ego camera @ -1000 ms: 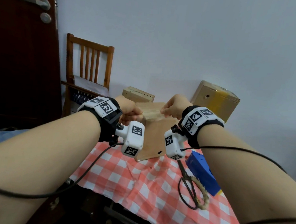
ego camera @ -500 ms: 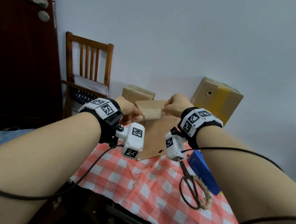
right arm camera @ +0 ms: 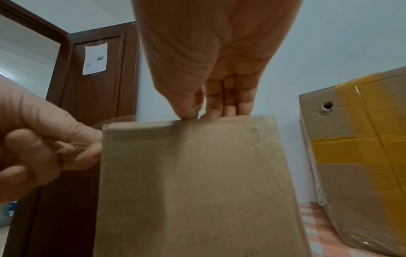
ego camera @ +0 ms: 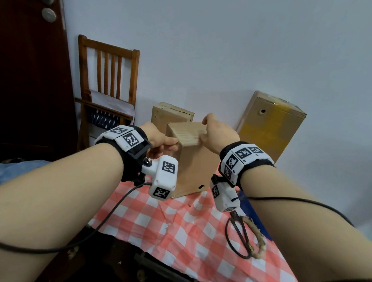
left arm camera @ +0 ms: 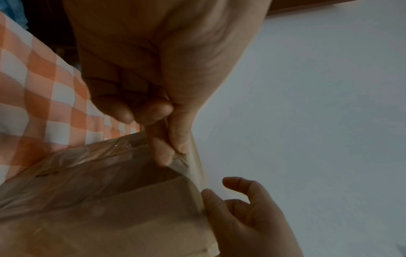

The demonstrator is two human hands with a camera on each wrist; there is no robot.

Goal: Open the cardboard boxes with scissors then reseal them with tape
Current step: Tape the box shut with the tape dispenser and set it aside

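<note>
Cardboard box [ego camera: 192,163] stands upright on the desk [ego camera: 173,239] w/ the checked cloth. Left hand [ego camera: 160,142] pinches a clear tape strip [left arm camera: 193,167] at the box's top edge — right hand [ego camera: 218,134] lies flat on top, fingers straight, pressing the tape. Scissors [ego camera: 240,235] lie nearby, untouched.

The right hand [right arm camera: 219,73] lies, apparently flat-fingered, on the cardboard box [right arm camera: 193,182] top; the left hand [right arm camera: 37,139] pinches its edge.
</note>
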